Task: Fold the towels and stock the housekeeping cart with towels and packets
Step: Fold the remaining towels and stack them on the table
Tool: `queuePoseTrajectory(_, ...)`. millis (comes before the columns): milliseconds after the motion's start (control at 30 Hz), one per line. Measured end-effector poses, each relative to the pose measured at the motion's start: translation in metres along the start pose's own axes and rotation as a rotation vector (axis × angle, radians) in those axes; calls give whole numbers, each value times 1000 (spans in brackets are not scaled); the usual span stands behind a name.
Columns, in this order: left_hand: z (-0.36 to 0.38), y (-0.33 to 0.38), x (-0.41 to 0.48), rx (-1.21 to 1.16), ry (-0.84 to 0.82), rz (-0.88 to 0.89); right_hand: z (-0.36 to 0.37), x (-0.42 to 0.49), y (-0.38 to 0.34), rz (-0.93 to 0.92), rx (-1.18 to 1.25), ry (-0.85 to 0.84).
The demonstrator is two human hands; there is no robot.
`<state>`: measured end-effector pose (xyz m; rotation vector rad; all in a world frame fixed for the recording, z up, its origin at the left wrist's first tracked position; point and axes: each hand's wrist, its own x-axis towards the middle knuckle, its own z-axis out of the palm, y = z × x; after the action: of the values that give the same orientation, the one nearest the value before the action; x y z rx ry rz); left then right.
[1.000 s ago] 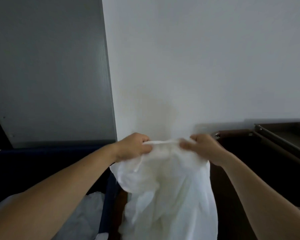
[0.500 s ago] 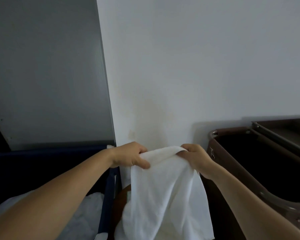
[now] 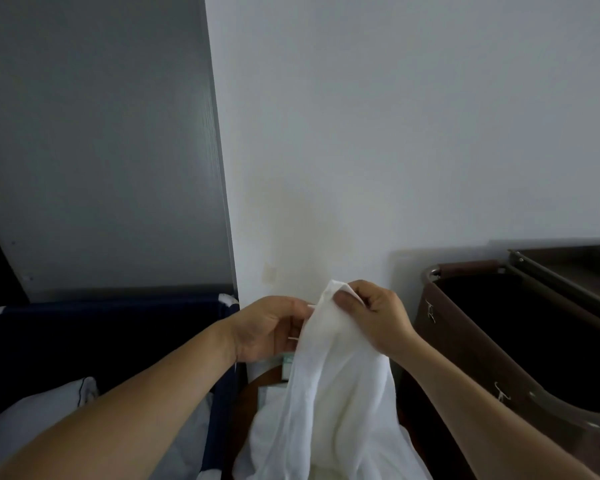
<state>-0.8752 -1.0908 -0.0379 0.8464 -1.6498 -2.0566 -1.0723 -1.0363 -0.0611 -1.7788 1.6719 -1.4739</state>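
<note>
A white towel (image 3: 329, 393) is held up in front of a pale wall (image 3: 395, 150), suspended from a double grip at its upper edge. The topmost corner is pinched between thumb and curled fingers of the right hand (image 3: 374, 317). Just to the left of that pinch, the adjoining hem is taken by the left hand (image 3: 271, 327), whose fingers are curled into the cloth with their tips hidden behind it. Below the grip the fabric hangs in long loose folds and is gathered in a heap at the bottom of the view. The cloth is judged to be thin, light and limp: no shape is kept unless an edge is stretched, and slipping is unlikely. Hold is therefore best taken at two corners of one edge, drawn apart until the hem runs straight. To the right of the grip a brown cart bin (image 3: 465, 341) is seen, not touching the towel. To the left and lower down is a navy bin (image 3: 118, 303) holding pale linen (image 3: 32, 420). Directly beneath the left hand a small packet (image 3: 286, 367) is partly visible.
</note>
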Motion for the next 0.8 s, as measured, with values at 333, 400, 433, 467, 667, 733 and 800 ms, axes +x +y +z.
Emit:
queuePoseTrajectory(333, 5, 1, 10, 96, 298, 107, 0, -7, -10, -70, 84, 16)
queuePoseTrajectory(400, 4, 8, 12, 128, 376, 146, -7, -5, -13, -86, 38, 4)
queuePoseTrajectory(433, 3, 12, 13, 134, 419, 173, -12, -4, -15, -64, 22, -14)
queuePoseTrajectory(467, 3, 16, 14, 139, 455, 201, -16, -3, -18, -29, 25, -47)
queuePoseTrajectory(667, 26, 23, 16, 154, 255, 271, -22, 3, -25, 51, 77, -147)
queuePoseTrajectory(733, 33, 21, 15, 152, 172, 281, -22, 5, -23, 55, 63, -91)
queuePoseTrajectory(800, 35, 19, 14, 141, 131, 272, -23, 5, -19, 41, 29, -84)
